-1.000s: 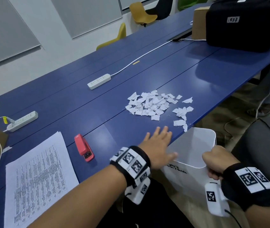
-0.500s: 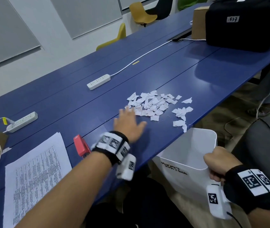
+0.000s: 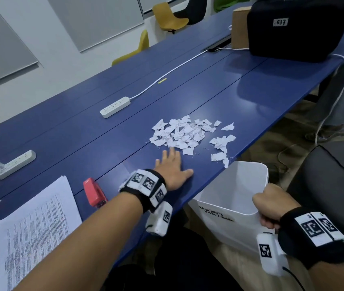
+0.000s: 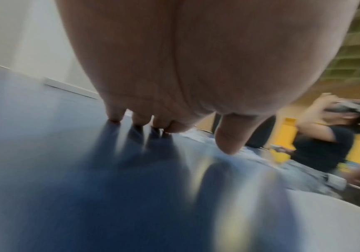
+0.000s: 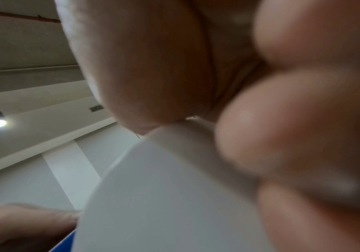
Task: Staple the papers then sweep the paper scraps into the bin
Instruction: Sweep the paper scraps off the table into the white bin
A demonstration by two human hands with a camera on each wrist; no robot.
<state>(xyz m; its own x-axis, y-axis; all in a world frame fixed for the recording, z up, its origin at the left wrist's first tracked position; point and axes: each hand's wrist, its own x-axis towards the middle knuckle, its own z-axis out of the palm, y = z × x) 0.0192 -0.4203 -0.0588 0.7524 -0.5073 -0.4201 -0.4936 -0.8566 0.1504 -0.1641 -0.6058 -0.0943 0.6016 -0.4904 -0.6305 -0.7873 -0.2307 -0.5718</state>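
White printed paper sheets and the red plastic stapler sit far left, untouched now. Left hand is flat on the blue tabletop, fingers straight and spread, holding nothing. The heap of torn white paper scraps lies just beyond its fingertips, stretching rightward toward the table edge. White plastic bin hangs below that edge; right hand is fisted around its rim. Sweep direction looks like forward, then right.

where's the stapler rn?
Head view, lower left: the red stapler lies on the blue table, between the printed papers and the left forearm, untouched.
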